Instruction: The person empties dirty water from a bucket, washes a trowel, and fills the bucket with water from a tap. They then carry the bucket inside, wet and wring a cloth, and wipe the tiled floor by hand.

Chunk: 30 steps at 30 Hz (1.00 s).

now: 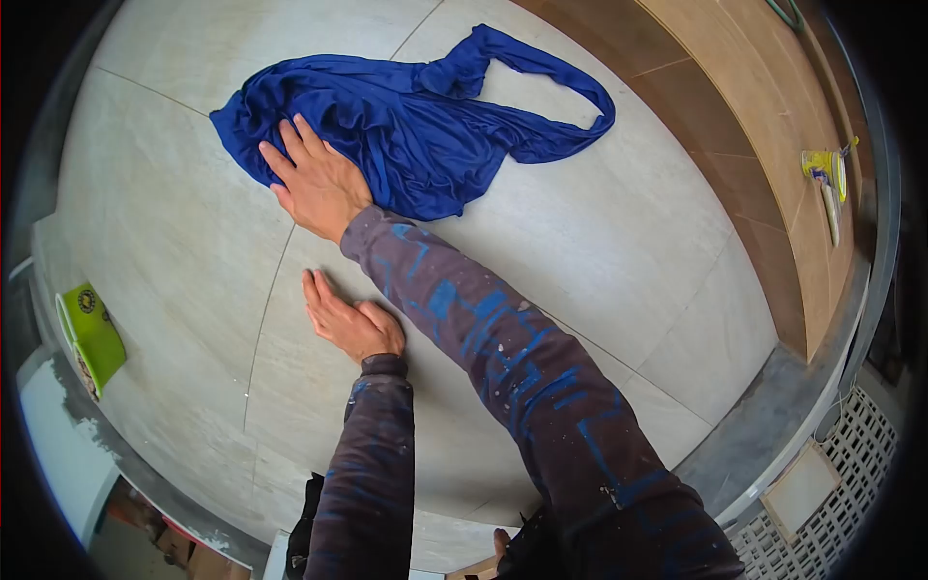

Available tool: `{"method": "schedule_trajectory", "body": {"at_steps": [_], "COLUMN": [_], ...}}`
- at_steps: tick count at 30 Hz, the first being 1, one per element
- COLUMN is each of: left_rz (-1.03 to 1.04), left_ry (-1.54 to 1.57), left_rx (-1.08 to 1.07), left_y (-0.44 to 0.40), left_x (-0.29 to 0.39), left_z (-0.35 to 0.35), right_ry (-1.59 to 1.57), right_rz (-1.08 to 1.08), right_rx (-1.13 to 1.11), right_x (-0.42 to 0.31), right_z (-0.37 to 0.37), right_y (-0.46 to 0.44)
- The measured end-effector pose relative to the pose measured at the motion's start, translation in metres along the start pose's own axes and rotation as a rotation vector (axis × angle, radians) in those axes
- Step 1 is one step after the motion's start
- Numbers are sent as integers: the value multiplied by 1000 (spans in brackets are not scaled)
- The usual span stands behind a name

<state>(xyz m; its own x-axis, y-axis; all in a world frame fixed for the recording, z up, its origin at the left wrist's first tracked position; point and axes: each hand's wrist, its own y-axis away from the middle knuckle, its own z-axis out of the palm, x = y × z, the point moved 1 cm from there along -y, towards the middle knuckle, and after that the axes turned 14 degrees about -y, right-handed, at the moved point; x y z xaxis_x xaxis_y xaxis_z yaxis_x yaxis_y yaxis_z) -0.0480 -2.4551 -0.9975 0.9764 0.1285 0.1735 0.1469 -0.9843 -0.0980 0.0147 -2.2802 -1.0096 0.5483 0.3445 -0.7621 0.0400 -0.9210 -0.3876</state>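
Observation:
A crumpled blue cloth [425, 126] of thin, silky fabric lies on the pale tiled floor [580, 232], one end drawn out into a long loop toward the right. My right hand [324, 186] rests flat on the cloth's lower left part, fingers spread and not closed round it. Below it, my left hand [353, 319] leans on the bare tile with its fingers stretched out to the upper left, holding nothing. Both arms wear dark sleeves [522, 358] smeared with blue.
A bright green packet or pouch [95, 333] stands on the floor at the left. Along the right runs a brown wood-look step [735, 126], with a yellow-labelled container [824, 166] on it. A white lattice panel [841, 483] and a pale board [800, 488] lie at the lower right.

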Motion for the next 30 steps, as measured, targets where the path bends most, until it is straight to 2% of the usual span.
{"method": "schedule_trajectory", "body": {"at_steps": [3, 7, 9, 11, 13, 14, 15, 17, 21, 23, 25, 27, 30], "left_rz": [11, 9, 5, -10, 15, 20, 19, 23, 27, 24, 2, 19, 6], "left_ry": [0, -82, -122, -139, -110, -85, -80, -112, -94, -90, -98, -114, -67], "left_rx": [60, 26, 4, 10, -28, -34, -25, -63, -96, -115, -123, -186, -218], "left_y": [-1, 2, -2, -6, -4, -5, -6, -7, -9, -9, -13, -10, -8], "left_x": [6, 0, 0, -3, -4, -2, -2, -6, -6, -7, -9, -13, -19], "left_z": [3, 3, 5, 5, 4, 1, 3, 6, 4, 2, 4, 3, 1], "right_ry": [46, 252, 339, 371, 456, 656, 812, 768, 569, 511, 419, 471, 493], "right_rz": [131, 457, 576, 695, 756, 698, 763, 655, 214, 57, 8, -127, -126], "right_rx": [-150, -372, -270, -40, 189, 242, 315, 318, 3, -163, -340, -358, -299], "right_x": [-13, -35, -43, -45, -22, 0, 21, 42, 88, 118, 152, 172, 170], "right_z": [-92, -227, -288, -324, -320, -304, -284, -259, -222, -210, -205, -188, -151], "right_y": [97, 265, 345, 419, 457, 454, 430, 335, 82, -8, -66, -96, -107]}}
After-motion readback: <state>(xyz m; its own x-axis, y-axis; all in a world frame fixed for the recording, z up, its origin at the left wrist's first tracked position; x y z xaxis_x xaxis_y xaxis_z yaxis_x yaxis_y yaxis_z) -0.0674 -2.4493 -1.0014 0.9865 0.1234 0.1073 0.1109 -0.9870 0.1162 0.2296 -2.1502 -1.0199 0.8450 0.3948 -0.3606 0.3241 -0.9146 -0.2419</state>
